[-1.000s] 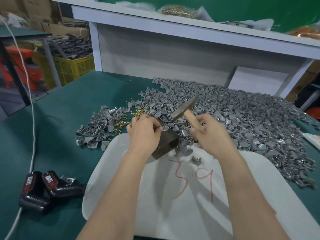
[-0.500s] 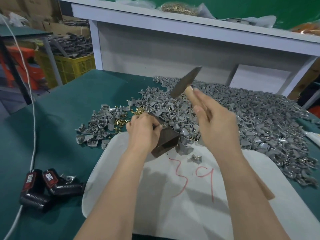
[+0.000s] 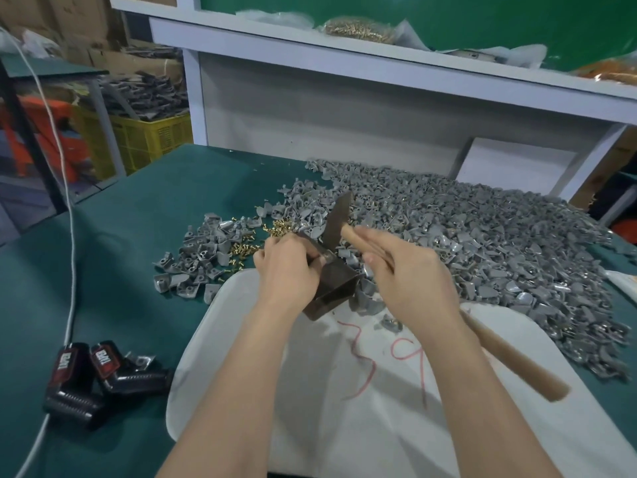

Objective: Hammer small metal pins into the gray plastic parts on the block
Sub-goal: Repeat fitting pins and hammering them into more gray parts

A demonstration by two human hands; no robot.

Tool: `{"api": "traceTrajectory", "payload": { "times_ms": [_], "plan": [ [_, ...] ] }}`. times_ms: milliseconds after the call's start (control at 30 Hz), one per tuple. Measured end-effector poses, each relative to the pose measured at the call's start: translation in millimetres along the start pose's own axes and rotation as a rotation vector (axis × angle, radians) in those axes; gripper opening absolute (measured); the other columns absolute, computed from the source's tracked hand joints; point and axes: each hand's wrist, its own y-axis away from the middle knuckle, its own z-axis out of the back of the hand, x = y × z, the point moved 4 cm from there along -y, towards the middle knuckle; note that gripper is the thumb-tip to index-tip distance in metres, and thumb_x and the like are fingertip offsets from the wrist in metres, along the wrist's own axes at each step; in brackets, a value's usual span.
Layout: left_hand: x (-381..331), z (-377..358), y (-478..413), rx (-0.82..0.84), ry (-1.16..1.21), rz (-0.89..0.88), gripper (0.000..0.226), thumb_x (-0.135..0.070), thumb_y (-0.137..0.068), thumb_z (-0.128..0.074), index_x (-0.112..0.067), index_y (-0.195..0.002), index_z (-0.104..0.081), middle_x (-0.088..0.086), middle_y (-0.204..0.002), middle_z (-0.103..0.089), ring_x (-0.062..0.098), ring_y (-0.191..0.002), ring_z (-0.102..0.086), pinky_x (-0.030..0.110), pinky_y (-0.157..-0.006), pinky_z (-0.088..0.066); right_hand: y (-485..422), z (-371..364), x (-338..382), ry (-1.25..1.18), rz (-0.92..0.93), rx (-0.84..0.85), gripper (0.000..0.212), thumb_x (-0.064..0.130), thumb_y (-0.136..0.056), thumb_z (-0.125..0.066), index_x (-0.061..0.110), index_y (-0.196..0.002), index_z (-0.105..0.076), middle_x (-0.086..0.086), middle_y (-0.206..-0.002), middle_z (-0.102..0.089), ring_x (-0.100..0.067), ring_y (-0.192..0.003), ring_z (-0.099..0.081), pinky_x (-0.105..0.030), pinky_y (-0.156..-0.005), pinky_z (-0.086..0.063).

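Observation:
A dark metal block [image 3: 336,288] stands at the far edge of a white sheet [image 3: 379,408]. My left hand [image 3: 287,269] curls over the block's top left and pinches a gray plastic part [image 3: 324,258] there. My right hand [image 3: 410,274] grips the wooden handle of a hammer [image 3: 337,220], whose metal head is down near the part on the block. Small brass pins [image 3: 275,229] lie scattered just beyond my left hand. A huge heap of gray plastic parts [image 3: 482,236] fills the table's right side.
A smaller pile of gray parts [image 3: 200,257] lies left of the block. Two black and red tool batteries [image 3: 100,377] and a white cable [image 3: 70,236] sit at the near left. One loose gray part [image 3: 391,322] rests on the sheet. A white shelf [image 3: 379,74] stands behind.
The hammer was down at the block, rose high half a second ago, and has swung down to the part again. My left hand has stayed on the block.

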Motion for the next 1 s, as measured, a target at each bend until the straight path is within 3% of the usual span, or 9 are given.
{"api": "traceTrajectory", "payload": {
  "times_ms": [100,233,300,400,500,633,767,900,1000],
  "plan": [
    [0,1,0,-0.016,0.032,0.007,0.011,-0.026,-0.089,-0.063,-0.024,-0.084,-0.072,-0.003,-0.103,-0.063,0.024,-0.106,-0.041,0.033,-0.081,-0.019,-2,10,-1,-0.124,0.049,-0.22,0.035,0.04,-0.096,-0.045,0.046,-0.131,-0.048,0.018,-0.078,-0.057,0.005,-0.057,-0.047,-0.012,-0.05,-0.034],
    [-1,0,1,-0.001,0.005,-0.008,0.011,-0.024,-0.09,-0.061,-0.024,-0.089,-0.072,-0.004,-0.106,-0.061,0.024,-0.106,-0.041,0.033,-0.082,-0.02,-3,-7,-5,-0.054,0.029,0.105,0.035,0.038,-0.096,-0.047,0.051,-0.128,-0.047,0.011,-0.1,-0.068,-0.012,-0.074,-0.058,-0.026,-0.069,-0.049],
    [-1,0,1,0.003,0.002,-0.004,0.012,-0.024,-0.09,-0.06,-0.024,-0.089,-0.072,-0.003,-0.105,-0.06,0.024,-0.106,-0.04,0.034,-0.084,-0.022,-6,-8,-11,-0.081,0.003,0.092,0.034,0.036,-0.095,-0.049,0.047,-0.127,-0.049,0.008,-0.103,-0.068,-0.016,-0.085,-0.061,-0.03,-0.075,-0.05],
    [0,0,1,0.001,0.013,0.004,0.012,-0.026,-0.091,-0.06,-0.024,-0.087,-0.071,-0.003,-0.104,-0.06,0.024,-0.106,-0.04,0.036,-0.086,-0.024,-16,-14,-24,-0.151,-0.095,0.023,0.03,0.034,-0.096,-0.048,0.034,-0.125,-0.052,0.005,-0.097,-0.065,-0.004,-0.067,-0.054,-0.022,-0.055,-0.04],
    [-1,1,2,-0.013,0.021,0.011,0.012,-0.026,-0.091,-0.06,-0.025,-0.087,-0.072,-0.005,-0.106,-0.06,0.022,-0.106,-0.039,0.033,-0.082,-0.019,-23,-27,-39,-0.167,-0.222,0.048,0.032,0.041,-0.096,-0.046,0.024,-0.122,-0.055,0.006,-0.098,-0.06,0.004,-0.062,-0.045,-0.016,-0.05,-0.03],
    [-1,1,2,-0.021,0.024,0.012,0.013,-0.025,-0.091,-0.059,-0.025,-0.089,-0.072,-0.006,-0.107,-0.06,0.023,-0.109,-0.039,0.032,-0.081,-0.017,-23,-43,-48,-0.104,-0.308,0.17,0.027,0.042,-0.095,-0.049,0.025,-0.114,-0.057,0.003,-0.09,-0.06,-0.014,-0.063,-0.058,-0.028,-0.056,-0.045],
    [0,2,3,-0.028,0.047,0.02,0.013,-0.023,-0.091,-0.059,-0.025,-0.089,-0.071,-0.006,-0.107,-0.06,0.023,-0.11,-0.039,0.032,-0.082,-0.018,-24,-41,-47,0.157,-0.264,0.099,0.032,0.048,-0.094,-0.047,0.028,-0.115,-0.06,-0.001,-0.102,-0.059,-0.021,-0.091,-0.054,-0.035,-0.08,-0.049],
    [-5,1,3,-0.026,0.116,-0.008,0.013,-0.026,-0.092,-0.057,-0.026,-0.093,-0.07,-0.008,-0.111,-0.058,0.021,-0.111,-0.038,0.031,-0.083,-0.018,-33,-34,-17,-0.193,-0.006,0.147,0.036,0.034,-0.089,-0.06,0.033,-0.125,-0.056,0.009,-0.101,-0.055,-0.006,-0.085,-0.052,-0.025,-0.079,-0.041],
    [-10,3,2,-0.046,0.18,-0.045,0.017,-0.028,-0.093,-0.055,-0.027,-0.101,-0.069,-0.01,-0.117,-0.057,0.02,-0.114,-0.039,0.031,-0.088,-0.021,-41,-45,5,-0.375,0.033,0.292,0.019,0.024,-0.089,-0.062,0.03,-0.107,-0.063,0.006,-0.094,-0.066,-0.007,-0.085,-0.061,-0.025,-0.078,-0.051]
  ]
}}
